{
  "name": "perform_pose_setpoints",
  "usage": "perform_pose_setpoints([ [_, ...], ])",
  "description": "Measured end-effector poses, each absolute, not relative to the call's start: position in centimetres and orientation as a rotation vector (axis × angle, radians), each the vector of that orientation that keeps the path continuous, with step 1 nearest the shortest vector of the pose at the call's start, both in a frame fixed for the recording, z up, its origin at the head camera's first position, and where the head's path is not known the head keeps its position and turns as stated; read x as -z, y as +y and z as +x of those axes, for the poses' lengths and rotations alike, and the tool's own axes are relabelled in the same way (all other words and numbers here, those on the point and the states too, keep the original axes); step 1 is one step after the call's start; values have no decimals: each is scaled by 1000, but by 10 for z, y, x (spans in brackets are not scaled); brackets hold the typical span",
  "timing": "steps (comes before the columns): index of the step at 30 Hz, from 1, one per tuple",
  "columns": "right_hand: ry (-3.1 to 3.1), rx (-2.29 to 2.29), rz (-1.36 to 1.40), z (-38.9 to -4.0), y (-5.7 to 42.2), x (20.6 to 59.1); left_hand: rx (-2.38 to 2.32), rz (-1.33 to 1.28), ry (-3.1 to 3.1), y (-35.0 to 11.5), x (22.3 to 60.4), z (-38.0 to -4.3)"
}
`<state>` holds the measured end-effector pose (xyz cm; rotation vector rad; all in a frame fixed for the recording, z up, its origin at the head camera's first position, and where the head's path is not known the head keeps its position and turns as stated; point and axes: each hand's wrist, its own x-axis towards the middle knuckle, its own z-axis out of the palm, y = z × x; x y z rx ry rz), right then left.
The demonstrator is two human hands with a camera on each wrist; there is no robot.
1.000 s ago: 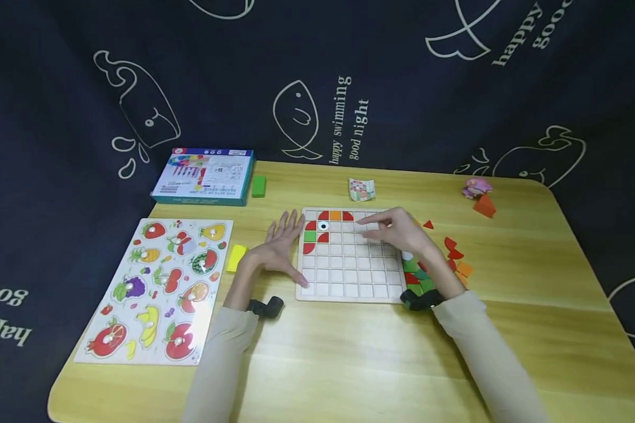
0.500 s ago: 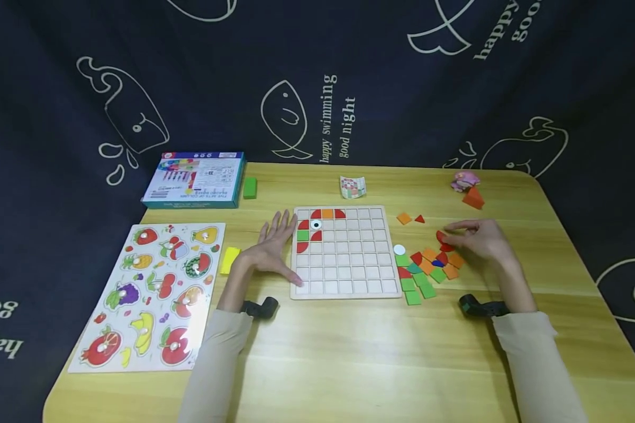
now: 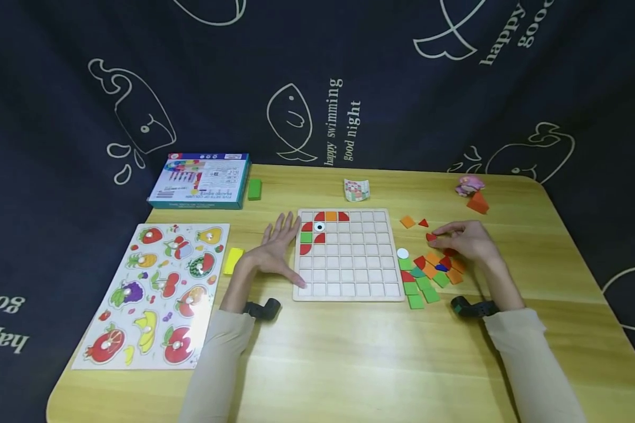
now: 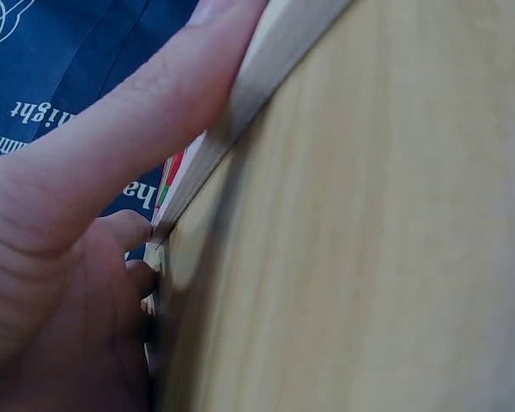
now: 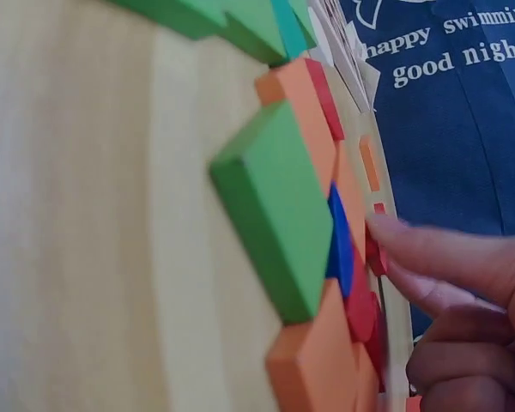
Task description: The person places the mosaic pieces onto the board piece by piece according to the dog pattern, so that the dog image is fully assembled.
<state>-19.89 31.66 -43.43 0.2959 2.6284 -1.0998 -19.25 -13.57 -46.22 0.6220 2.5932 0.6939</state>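
Fingers (image 3: 286, 227) spread, the left hand (image 3: 268, 252) sits against the board's (image 3: 356, 259) nine o'clock side, thumb on the eight o'clock corner, presumably to stop it sliding. Coloured pieces (image 3: 331, 216) fill some cells from nine to twelve o'clock; beyond, a card (image 3: 357, 190) lies at twelve. Loose tiles (image 3: 423, 283) cluster around three to four o'clock on the bench (image 3: 349, 358), likely for easy reach. Just short of three, the right hand (image 3: 471, 242) pinches a red tile (image 3: 431, 237) between thumb and finger, a grip suiting so small a piece. The left wrist view shows the board's side edge; the right wrist view, the tiles' thickness, both hard to judge from the head.
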Motion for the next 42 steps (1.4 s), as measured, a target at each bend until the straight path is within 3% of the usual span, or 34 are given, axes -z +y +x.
perform_pose_setpoints([
  [13, 2718, 1023, 96, -193, 293, 424, -715, 610, 2583, -136, 460, -192],
  [21, 2538, 1232, -138, -183, 154, 416, -681, 609, 2604, -138, 462, -192],
  [26, 2512, 1250, -110, -183, 95, 428, -682, 628, 2605, -136, 459, -192],
  [42, 2546, 1312, -96, -189, 93, 441, -701, 619, 2592, -135, 461, -194],
])
